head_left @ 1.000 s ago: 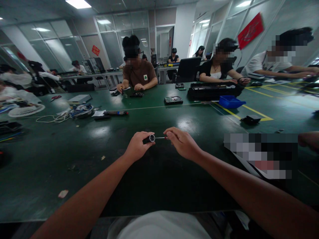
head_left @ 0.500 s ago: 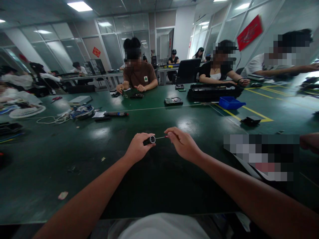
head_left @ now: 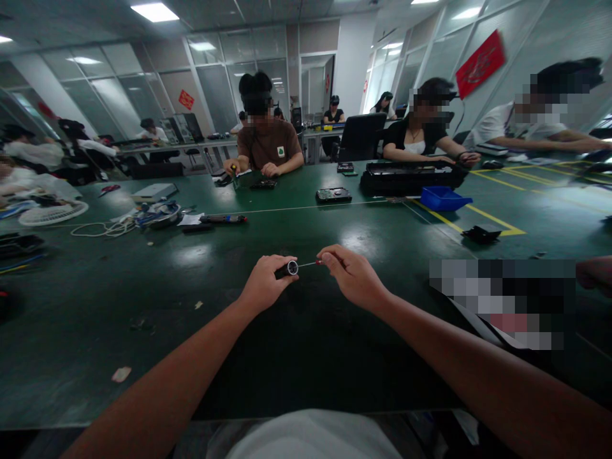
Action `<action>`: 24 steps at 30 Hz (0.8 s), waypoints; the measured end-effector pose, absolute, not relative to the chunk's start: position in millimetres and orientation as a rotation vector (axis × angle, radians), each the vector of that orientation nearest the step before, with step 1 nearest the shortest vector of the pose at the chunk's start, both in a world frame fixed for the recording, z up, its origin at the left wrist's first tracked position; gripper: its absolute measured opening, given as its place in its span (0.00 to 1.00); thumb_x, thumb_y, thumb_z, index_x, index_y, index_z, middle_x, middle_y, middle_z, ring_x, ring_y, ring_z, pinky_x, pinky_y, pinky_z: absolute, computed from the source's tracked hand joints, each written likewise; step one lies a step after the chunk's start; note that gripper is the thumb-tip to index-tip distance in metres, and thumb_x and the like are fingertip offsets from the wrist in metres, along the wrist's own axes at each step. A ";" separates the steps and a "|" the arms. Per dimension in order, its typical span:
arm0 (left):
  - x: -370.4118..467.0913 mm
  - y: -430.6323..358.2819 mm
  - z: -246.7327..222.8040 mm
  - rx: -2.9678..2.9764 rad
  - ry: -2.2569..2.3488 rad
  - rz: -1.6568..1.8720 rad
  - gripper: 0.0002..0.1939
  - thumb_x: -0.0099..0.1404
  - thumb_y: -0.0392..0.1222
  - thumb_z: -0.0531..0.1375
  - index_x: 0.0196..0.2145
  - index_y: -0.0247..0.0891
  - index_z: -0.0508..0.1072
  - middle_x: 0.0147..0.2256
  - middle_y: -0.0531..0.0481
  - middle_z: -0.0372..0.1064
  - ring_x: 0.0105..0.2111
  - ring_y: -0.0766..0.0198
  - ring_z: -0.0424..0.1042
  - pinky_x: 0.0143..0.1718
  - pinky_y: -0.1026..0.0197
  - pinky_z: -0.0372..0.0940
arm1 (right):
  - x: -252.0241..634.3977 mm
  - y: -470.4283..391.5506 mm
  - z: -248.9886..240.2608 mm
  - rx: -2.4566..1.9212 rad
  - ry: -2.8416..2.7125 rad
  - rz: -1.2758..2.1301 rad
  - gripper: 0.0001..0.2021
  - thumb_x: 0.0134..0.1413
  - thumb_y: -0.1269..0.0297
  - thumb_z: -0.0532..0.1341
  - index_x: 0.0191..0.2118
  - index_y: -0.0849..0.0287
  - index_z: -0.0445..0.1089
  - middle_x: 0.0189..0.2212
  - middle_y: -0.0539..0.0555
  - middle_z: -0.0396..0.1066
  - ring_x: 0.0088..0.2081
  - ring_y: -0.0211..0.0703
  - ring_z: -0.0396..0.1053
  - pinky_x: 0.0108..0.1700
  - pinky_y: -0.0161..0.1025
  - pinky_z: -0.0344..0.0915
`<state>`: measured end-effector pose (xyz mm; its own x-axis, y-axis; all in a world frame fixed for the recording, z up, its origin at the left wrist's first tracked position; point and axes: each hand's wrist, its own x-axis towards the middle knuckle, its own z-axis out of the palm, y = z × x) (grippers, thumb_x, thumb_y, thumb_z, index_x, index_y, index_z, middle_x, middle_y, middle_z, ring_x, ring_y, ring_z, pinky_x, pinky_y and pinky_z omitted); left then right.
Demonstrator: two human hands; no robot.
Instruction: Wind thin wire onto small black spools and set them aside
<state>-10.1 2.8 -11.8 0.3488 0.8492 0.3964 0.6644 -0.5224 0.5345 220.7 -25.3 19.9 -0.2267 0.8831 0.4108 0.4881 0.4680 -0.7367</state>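
Observation:
Fingers of my left hand [head_left: 265, 282] wrap round a short black flashlight-like cylinder [head_left: 292, 268], whose silver-rimmed round end faces me. My right hand [head_left: 352, 275] pinches a thin screwdriver [head_left: 308, 264] by its red end, with most of the handle hidden in the fingers. Its slim metal shaft points left, and the tip meets the rim of the cylinder. Whether the tip is inside or only against the rim, I cannot tell. Both hands are held above the green table [head_left: 306, 357], close together in front of me.
Ahead lie a hard drive [head_left: 333, 195], a blue bin [head_left: 444, 198] and a black pen-shaped tool [head_left: 224, 218]. A white cable [head_left: 102, 229] and a fan grille [head_left: 53, 213] are at left. Several people sit round the table; a hand [head_left: 593, 273] shows at the right edge.
My hands, the cylinder and the screwdriver hold nearly the same position. Across the table, the person in brown now holds a yellow-ended tool upright.

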 end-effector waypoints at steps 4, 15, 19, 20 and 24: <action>-9.4 2.0 -10.3 2.329 1.368 0.940 0.20 0.61 0.40 0.67 0.52 0.46 0.75 0.47 0.51 0.74 0.47 0.56 0.70 0.51 0.51 0.62 | 221.2 -24.5 19.2 -1.118 -1.829 0.560 0.10 0.65 0.63 0.54 0.49 0.55 0.68 0.34 0.52 0.74 0.32 0.41 0.68 0.35 0.40 0.62; -5.3 -1.2 -5.2 2.427 1.392 0.910 0.20 0.62 0.39 0.66 0.52 0.46 0.74 0.49 0.49 0.74 0.51 0.55 0.70 0.62 0.41 0.53 | 213.4 -11.9 11.3 -1.078 -1.251 1.126 0.12 0.59 0.53 0.59 0.37 0.57 0.69 0.29 0.52 0.72 0.31 0.41 0.69 0.37 0.43 0.67; -5.3 0.7 -6.2 2.421 1.424 0.886 0.19 0.63 0.40 0.66 0.52 0.47 0.74 0.50 0.49 0.74 0.51 0.55 0.69 0.62 0.40 0.52 | 215.4 -5.4 6.3 -1.039 -1.002 1.338 0.16 0.53 0.48 0.63 0.33 0.57 0.68 0.26 0.50 0.69 0.28 0.40 0.67 0.34 0.40 0.66; -5.2 1.2 -6.2 2.410 1.427 0.882 0.19 0.63 0.40 0.66 0.52 0.46 0.74 0.49 0.49 0.74 0.51 0.55 0.70 0.61 0.41 0.53 | 216.2 -4.7 5.4 -1.039 -1.005 1.315 0.16 0.53 0.48 0.63 0.34 0.57 0.67 0.26 0.50 0.69 0.29 0.39 0.67 0.34 0.40 0.66; -4.8 1.2 -5.3 2.385 1.430 0.870 0.19 0.62 0.42 0.67 0.51 0.45 0.75 0.49 0.48 0.74 0.49 0.55 0.70 0.58 0.44 0.57 | 217.2 -6.2 5.9 -1.070 -1.158 1.133 0.14 0.58 0.50 0.59 0.37 0.57 0.67 0.29 0.52 0.70 0.30 0.40 0.68 0.34 0.41 0.67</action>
<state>-4.8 1.2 -5.3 0.3485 0.8606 0.3714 0.7254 -0.4986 0.4745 217.2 -6.2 5.9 0.0512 0.9917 0.1180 -0.0959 0.1225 -0.9878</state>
